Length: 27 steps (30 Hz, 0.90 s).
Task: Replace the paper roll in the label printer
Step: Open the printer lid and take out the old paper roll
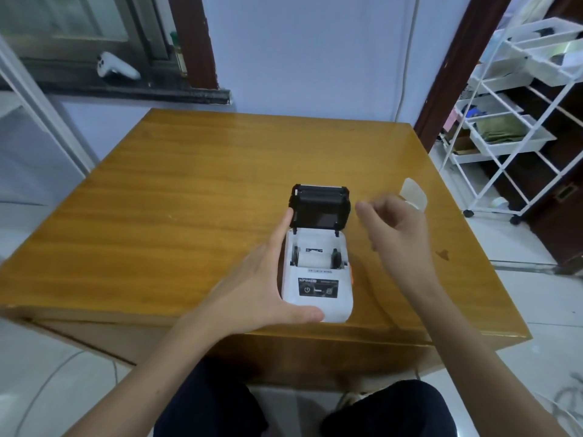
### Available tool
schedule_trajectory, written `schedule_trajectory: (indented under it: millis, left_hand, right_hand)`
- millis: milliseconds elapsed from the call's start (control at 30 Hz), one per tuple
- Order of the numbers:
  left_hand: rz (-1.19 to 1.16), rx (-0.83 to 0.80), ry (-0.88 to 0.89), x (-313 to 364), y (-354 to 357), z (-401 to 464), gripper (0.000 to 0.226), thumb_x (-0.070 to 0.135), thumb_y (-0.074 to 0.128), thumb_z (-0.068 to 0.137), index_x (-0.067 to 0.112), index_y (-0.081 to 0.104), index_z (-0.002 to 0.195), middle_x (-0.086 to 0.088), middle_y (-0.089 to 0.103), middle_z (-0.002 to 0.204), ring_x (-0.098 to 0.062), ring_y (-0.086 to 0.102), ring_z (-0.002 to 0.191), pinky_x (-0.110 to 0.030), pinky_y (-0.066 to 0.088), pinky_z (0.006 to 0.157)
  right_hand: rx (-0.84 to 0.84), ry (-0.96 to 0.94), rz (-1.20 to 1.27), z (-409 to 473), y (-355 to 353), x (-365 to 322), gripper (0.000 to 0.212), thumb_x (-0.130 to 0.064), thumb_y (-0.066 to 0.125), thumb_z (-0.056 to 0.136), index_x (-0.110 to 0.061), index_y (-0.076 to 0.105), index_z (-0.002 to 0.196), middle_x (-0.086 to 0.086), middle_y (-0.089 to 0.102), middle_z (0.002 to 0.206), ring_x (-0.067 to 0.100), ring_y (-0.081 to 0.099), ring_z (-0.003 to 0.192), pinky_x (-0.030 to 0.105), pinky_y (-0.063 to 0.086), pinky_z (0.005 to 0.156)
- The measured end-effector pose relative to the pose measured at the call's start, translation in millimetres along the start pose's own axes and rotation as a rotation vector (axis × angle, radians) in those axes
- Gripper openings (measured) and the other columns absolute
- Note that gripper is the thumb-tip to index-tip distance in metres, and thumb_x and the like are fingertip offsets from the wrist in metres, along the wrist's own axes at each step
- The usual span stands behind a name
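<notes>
**Label printer open between my two hands**

Label printer [318,272] sits near the front edge of the wooden table [189,184], the largest thing in my view, with my knees just below that edge. It is white with a black control panel on the near face and an orange tab on its right side. Its black lid [319,206] is hinged up and back, standing nearly upright, so the paper bay lies exposed. Inside the bay I see a white paper roll [312,258] seated between two dark guides.

My left hand [262,279] is spread wide and flat against the printer's left side: the thumb curls round the near left corner, and the forefinger reaches up to touch the left edge of the lid. It braces the body rather than closing round it.

My right hand [394,228] hovers just right of the lid, apart from the printer, fingers loosely curled and blurred. I cannot tell whether it has anything in it.

Just behind that hand, near the table's right edge, lies a small pale piece [413,192], partly hidden by the knuckles; I cannot tell what it is.

Off to the right stands a white wire rack [517,127] on castors. On the dark window ledge at far left rests a white controller [116,67]
</notes>
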<state>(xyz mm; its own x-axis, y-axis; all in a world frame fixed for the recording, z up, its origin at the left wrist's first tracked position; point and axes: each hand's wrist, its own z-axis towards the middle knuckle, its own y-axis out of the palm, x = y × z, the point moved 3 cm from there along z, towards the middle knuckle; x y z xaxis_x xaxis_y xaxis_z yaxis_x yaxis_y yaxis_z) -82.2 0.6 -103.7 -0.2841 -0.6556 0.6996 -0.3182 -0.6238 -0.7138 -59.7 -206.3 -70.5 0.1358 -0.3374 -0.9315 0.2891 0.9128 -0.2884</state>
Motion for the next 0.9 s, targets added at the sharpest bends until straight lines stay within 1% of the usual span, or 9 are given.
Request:
schedule_trajectory:
  millis: [100,200,267,333,433,567,667,800,900]
  left_hand:
    - [0.001,-0.001,-0.01,-1,1,0,0.138,0.068,0.082,0.052,0.07,-0.036,0.124,0.027,0.022,0.157,-0.004,0.037,0.137,-0.043,0.04,0.108]
    - [0.001,-0.001,-0.008,-2,1,0,0.137,0.069,0.081,0.052,0.068,-0.034,0.127,0.026,0.024,0.157,-0.005,0.039,0.135,-0.044,0.042,0.106]
    - [0.005,-0.001,-0.012,-2,1,0,0.137,0.069,0.081,0.053,0.068,-0.033,0.127,0.026,0.024,0.156,-0.005,0.04,0.134,-0.044,0.043,0.105]
    - [0.015,-0.005,-0.014,-2,0,0,0.135,0.069,0.081,0.053,0.07,-0.034,0.125,0.026,0.025,0.156,-0.005,0.042,0.132,-0.042,0.044,0.104]
    - [0.02,-0.003,-0.014,-2,0,0,0.134,0.069,0.08,0.053,0.071,-0.033,0.124,0.025,0.026,0.156,-0.004,0.04,0.133,-0.042,0.043,0.105]
    - [0.02,-0.009,-0.012,-2,-1,0,0.133,0.067,0.081,0.054,0.07,-0.031,0.126,0.025,0.023,0.157,-0.003,0.036,0.137,-0.041,0.04,0.107]
    - [0.023,-0.007,-0.018,0,-1,0,0.132,0.067,0.081,0.054,0.071,-0.031,0.125,0.024,0.023,0.157,-0.004,0.035,0.137,-0.041,0.039,0.107]
    - [0.011,-0.014,-0.03,-1,-2,0,0.132,0.068,0.081,0.054,0.072,-0.03,0.125,0.025,0.024,0.157,-0.005,0.038,0.135,-0.044,0.042,0.106]
    - [0.005,-0.019,-0.035,0,-2,0,0.132,0.068,0.081,0.054,0.073,-0.031,0.122,0.026,0.021,0.158,-0.005,0.037,0.136,-0.046,0.041,0.107]
  right_hand:
    - [-0.283,-0.081,-0.125,-7,11,-7,0.015,-0.025,0.067,0.087,-0.015,0.074,0.078,-0.01,0.069,0.069,0.017,0.056,0.059,0.03,0.047,0.056]
    - [-0.521,-0.051,-0.328,-5,25,-3,0.015,-0.03,0.073,0.084,-0.023,0.077,0.096,-0.014,0.072,0.079,0.004,0.065,0.065,0.023,0.052,0.056]
    - [-0.59,-0.02,-0.432,0,28,-2,0.024,-0.033,0.075,0.081,-0.024,0.077,0.104,-0.019,0.071,0.085,-0.004,0.065,0.075,0.02,0.052,0.066]
    - [-0.636,0.006,-0.476,5,30,-5,0.024,-0.034,0.077,0.079,-0.027,0.078,0.101,-0.017,0.075,0.089,-0.002,0.067,0.083,0.025,0.056,0.076]
    - [-0.693,0.037,-0.522,10,34,-7,0.018,-0.036,0.078,0.077,-0.031,0.079,0.095,-0.016,0.077,0.086,-0.001,0.069,0.085,0.035,0.059,0.082]
    - [-0.71,0.045,-0.541,12,36,-5,0.017,-0.04,0.077,0.075,-0.033,0.08,0.09,-0.015,0.077,0.084,0.003,0.07,0.086,0.04,0.059,0.083]
    - [-0.707,0.028,-0.504,11,36,-4,0.013,-0.036,0.077,0.077,-0.029,0.08,0.087,-0.01,0.077,0.083,0.008,0.07,0.085,0.043,0.058,0.082]
    - [-0.638,0.031,-0.261,8,31,-3,0.009,-0.024,0.074,0.083,-0.02,0.08,0.089,-0.003,0.078,0.081,0.01,0.071,0.074,0.035,0.058,0.068]
    - [-0.469,0.01,-0.017,2,19,-2,0.012,-0.02,0.072,0.085,-0.018,0.079,0.094,0.0,0.079,0.087,0.027,0.071,0.079,0.039,0.057,0.069]
